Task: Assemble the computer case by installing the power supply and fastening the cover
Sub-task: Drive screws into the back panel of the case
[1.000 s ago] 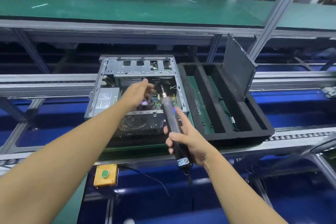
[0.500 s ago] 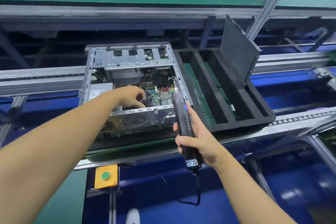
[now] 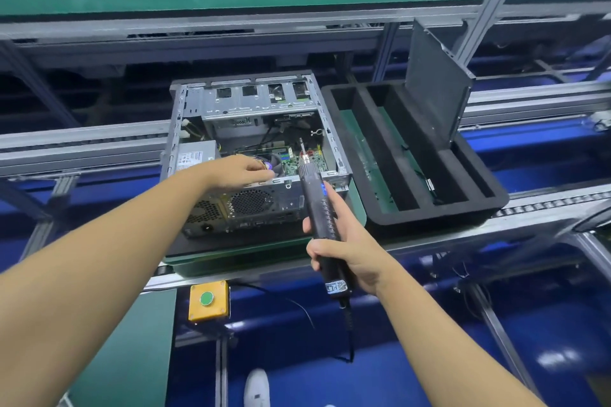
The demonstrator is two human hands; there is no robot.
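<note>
One case (image 3: 252, 98); one screwdriver (image 3: 322, 221); seemingly one tray (image 3: 413, 221)

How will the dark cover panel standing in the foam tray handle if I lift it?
The cover panel looks like thin sheet metal: probably stiff but light. It stands tilted in the foam tray, so a nudge could tip it.

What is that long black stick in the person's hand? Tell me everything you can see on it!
It is an electric screwdriver, long, black and plastic-looking, with a ribbed grip, small blue lights, a white label near the bottom and a thin silver bit on top. The right hand grips its lower half. It tilts away, the bit over the open computer case. A black cable hangs from its end.
</note>
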